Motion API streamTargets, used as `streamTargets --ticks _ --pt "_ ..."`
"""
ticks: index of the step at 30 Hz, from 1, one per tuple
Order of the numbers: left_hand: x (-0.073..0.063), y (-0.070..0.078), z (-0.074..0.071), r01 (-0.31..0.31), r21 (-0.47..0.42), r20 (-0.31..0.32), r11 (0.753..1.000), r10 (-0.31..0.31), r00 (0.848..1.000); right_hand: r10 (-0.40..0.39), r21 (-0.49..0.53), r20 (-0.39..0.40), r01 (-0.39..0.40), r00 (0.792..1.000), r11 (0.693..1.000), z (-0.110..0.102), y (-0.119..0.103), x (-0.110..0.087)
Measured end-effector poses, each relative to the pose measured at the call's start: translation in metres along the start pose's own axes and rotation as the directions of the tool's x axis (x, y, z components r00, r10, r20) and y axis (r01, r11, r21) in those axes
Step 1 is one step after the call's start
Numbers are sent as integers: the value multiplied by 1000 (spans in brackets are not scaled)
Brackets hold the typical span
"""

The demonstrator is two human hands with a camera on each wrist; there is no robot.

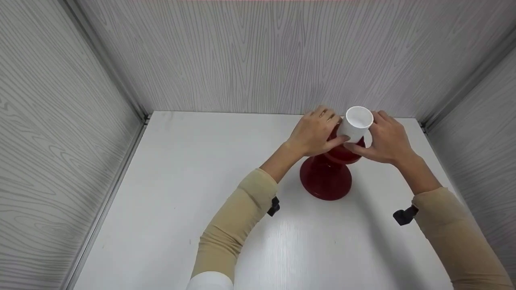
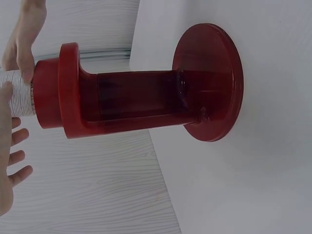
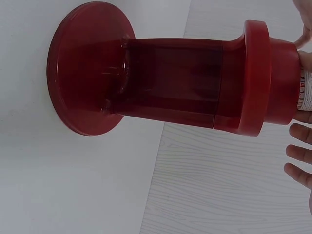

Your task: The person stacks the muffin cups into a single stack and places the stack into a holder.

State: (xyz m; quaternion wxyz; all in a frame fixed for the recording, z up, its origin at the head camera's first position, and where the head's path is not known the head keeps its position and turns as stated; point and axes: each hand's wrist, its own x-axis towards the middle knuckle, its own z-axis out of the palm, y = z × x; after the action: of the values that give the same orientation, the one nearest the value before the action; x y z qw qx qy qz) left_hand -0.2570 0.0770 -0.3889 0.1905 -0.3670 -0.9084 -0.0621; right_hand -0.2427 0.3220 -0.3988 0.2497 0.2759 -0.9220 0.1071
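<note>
A stack of white paper cups sticks up from the top of a red cup dispenser; its ridged rims show in the left wrist view. My left hand holds the stack from the left, thumb across its near side and index finger behind. From the right my right hand grips it too, with the thumb low on the front. The other fingers of the right hand spread out past the cups. The stack's lower end is hidden inside the dispenser's red collar.
The dispenser stands on its round red base on a white table, toward the back right. Grey wood-grain panels enclose the table at the back and both sides. Small black wrist devices hang below the sleeves.
</note>
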Motion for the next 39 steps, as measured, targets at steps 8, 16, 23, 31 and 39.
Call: streamTargets --ticks 8,16,23,31,39 --pt "1 -1 5 -5 -9 6 1000 5 1000 11 13 10 -11 1000 1000 1 1 0" --pt "1 -2 7 1 -27 32 1000 0 999 41 37 25 -41 999 998 3 1 -1" --pt "0 -2 9 0 -38 46 999 2 999 77 73 46 -80 996 994 5 0 -2" --pt "0 -2 11 4 -44 60 999 -1 998 80 78 55 -84 995 993 5 -1 0" --pt "0 -3 13 25 -59 93 998 -19 995 111 81 112 -121 987 989 4 -2 1"
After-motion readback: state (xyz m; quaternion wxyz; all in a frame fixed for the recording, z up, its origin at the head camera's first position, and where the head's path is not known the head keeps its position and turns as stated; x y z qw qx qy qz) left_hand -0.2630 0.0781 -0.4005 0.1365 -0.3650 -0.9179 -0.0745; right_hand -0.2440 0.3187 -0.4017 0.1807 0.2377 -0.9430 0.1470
